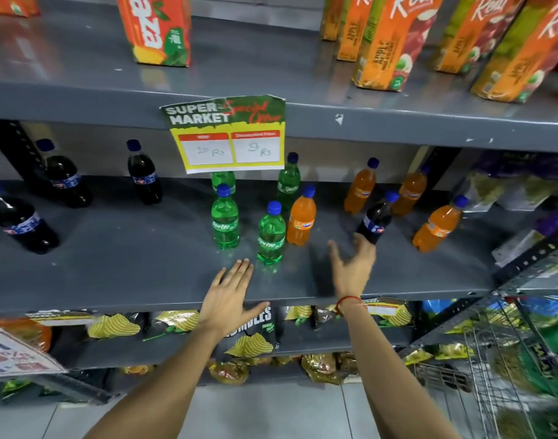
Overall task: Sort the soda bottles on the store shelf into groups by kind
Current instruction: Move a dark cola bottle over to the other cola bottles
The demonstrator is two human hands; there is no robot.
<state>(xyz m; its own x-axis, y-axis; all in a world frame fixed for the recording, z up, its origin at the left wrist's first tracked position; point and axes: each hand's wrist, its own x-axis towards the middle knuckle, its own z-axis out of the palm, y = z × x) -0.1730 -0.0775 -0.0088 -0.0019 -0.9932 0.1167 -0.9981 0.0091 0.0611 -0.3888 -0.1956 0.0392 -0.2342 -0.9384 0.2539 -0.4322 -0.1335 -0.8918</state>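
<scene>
On the grey middle shelf [112,267] three dark cola bottles [144,177] stand at the left. Several green Sprite bottles [225,218] cluster in the middle, with one orange Fanta bottle [301,221] beside them. Three more orange bottles [360,188] stand at the right. Among them is a lone cola bottle [374,221]. My right hand [353,267] is open just below that bottle, fingertips at its base. My left hand [230,296] lies flat and open on the shelf's front edge, near the closest Sprite bottle [271,237].
A price sign [228,134] hangs from the upper shelf and hides the top of a rear Sprite bottle. Juice cartons [388,42] stand on the shelf above. Snack bags [249,334] fill the shelves below. A wire basket [499,375] sits low right.
</scene>
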